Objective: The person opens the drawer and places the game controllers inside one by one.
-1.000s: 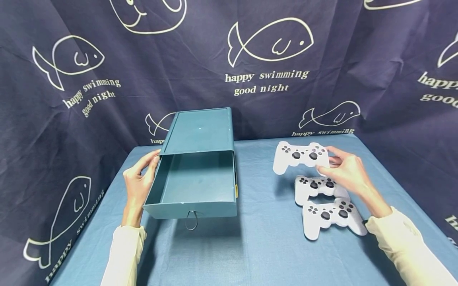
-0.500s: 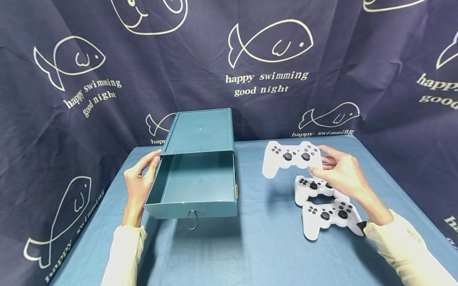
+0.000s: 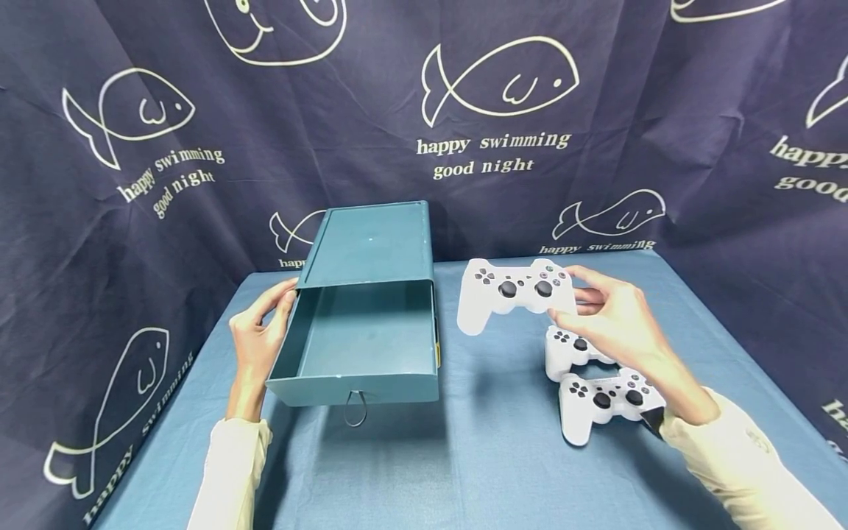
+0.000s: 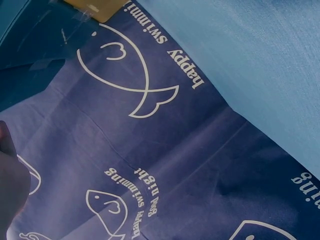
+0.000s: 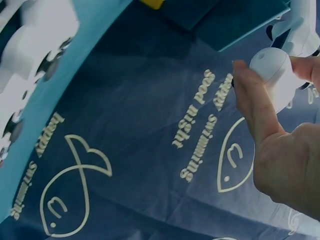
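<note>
In the head view, a teal drawer box [image 3: 371, 239] stands left of centre with its drawer [image 3: 387, 390] pulled out toward me. Nothing lies inside the drawer. My left hand [image 3: 255, 342] grips the box's left side near the casing's front edge. To the right, a white game controller [image 3: 490, 294] hangs above the table, its right handle between the thumb and fingers of my right hand [image 3: 619, 316]. The right wrist view shows these fingers pinching the rounded handle [image 5: 280, 87]. Only a sliver of the left hand [image 4: 12, 185] enters the left wrist view.
Two more white controllers, a rear one [image 3: 563, 357] and a front one [image 3: 583, 416], lie on the blue tablecloth [image 3: 490, 471], partly hidden by my right arm. A wire loop [image 3: 355, 412] hangs from the drawer front. Dark fish-print cloth [image 3: 497, 199] rises behind and at both sides.
My right hand has carried the held controller leftward toward the drawer box, and it appears slightly larger. The left hand and the box stay where they were.
</note>
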